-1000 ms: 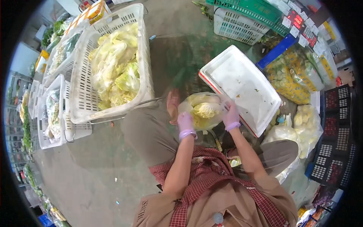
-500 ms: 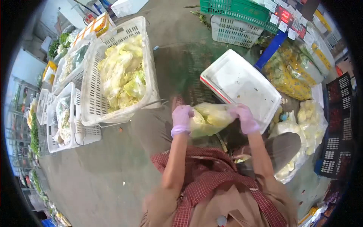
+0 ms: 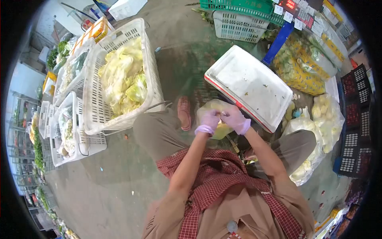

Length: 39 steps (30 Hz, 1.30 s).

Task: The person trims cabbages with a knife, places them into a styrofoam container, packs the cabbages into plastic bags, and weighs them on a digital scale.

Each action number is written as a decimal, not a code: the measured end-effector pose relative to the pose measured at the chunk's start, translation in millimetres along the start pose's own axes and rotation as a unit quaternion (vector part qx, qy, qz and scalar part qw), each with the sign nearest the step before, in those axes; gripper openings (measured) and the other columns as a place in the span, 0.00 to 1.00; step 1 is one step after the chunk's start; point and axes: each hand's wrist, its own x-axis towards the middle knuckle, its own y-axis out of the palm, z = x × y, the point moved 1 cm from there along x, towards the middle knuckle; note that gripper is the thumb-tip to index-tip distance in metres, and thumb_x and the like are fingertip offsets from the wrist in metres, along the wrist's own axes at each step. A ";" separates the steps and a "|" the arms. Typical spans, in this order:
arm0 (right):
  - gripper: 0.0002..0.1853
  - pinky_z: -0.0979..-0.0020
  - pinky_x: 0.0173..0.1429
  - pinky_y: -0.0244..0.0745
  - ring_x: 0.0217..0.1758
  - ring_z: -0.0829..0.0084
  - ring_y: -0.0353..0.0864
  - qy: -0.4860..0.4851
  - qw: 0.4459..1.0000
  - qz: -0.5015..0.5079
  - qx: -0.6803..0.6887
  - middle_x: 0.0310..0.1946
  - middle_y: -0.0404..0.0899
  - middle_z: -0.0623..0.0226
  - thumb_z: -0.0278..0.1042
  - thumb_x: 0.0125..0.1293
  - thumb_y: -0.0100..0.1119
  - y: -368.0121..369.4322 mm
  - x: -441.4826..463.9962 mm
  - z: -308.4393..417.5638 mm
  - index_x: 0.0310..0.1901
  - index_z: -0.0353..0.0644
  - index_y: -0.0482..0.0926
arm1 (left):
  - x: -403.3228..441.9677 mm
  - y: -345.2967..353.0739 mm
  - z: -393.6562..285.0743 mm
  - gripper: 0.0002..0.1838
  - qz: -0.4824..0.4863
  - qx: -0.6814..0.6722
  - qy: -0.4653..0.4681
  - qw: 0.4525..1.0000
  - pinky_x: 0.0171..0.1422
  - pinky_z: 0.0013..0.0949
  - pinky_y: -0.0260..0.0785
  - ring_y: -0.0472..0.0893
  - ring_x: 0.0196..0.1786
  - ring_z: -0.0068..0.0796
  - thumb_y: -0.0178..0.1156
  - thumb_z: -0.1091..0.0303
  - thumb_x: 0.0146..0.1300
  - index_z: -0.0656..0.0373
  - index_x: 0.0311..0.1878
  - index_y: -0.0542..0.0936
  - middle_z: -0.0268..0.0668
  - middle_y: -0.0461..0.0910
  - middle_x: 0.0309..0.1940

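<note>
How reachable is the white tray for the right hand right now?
Probably yes: the white tray lies just beyond the right hand, with nothing visible blocking the way. But its fingers look pinched on the bag, so it would likely need to let go first.

Bag (image 3: 215, 106) right of crate (image 3: 94, 97)

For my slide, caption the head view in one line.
Gloved left hand and right hand side by side on a plastic bag, between a crate of leafy heads and a white tray.

Diffuse, moderately bright light, faint soft shadows, strong fisheye curvature, black rounded corners.
</note>
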 end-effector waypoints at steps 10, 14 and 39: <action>0.09 0.58 0.39 0.75 0.37 0.56 0.79 -0.067 0.927 0.147 -0.340 0.33 0.81 0.57 0.36 0.54 0.52 15.3 28.7 3.1 0.28 0.46 0.82 | 52.2 85.6 84.3 0.22 -0.051 -0.043 0.208 0.976 0.66 0.41 0.58 0.66 0.63 0.39 0.60 0.62 0.55 0.59 0.52 0.75 0.42 0.75 0.53; 0.12 0.59 0.45 0.72 0.38 0.54 0.78 0.096 0.990 -0.095 -0.049 0.32 0.79 0.53 0.42 0.60 0.52 -42.4 44.3 21.2 0.32 0.44 0.80 | 26.0 81.3 54.7 0.15 -0.192 -0.130 0.207 0.950 0.60 0.38 0.64 0.70 0.57 0.44 0.52 0.65 0.64 0.60 0.51 0.75 0.47 0.72 0.52; 0.04 0.79 0.25 0.67 0.21 0.83 0.70 0.238 0.858 -0.144 0.432 0.21 0.75 0.69 0.26 0.57 0.59 -5.6 5.3 -61.5 0.31 0.37 0.75 | 53.9 15.6 58.7 0.15 0.070 0.351 0.150 0.922 0.41 0.46 0.72 0.78 0.38 0.54 0.54 0.62 0.59 0.54 0.48 0.75 0.50 0.77 0.43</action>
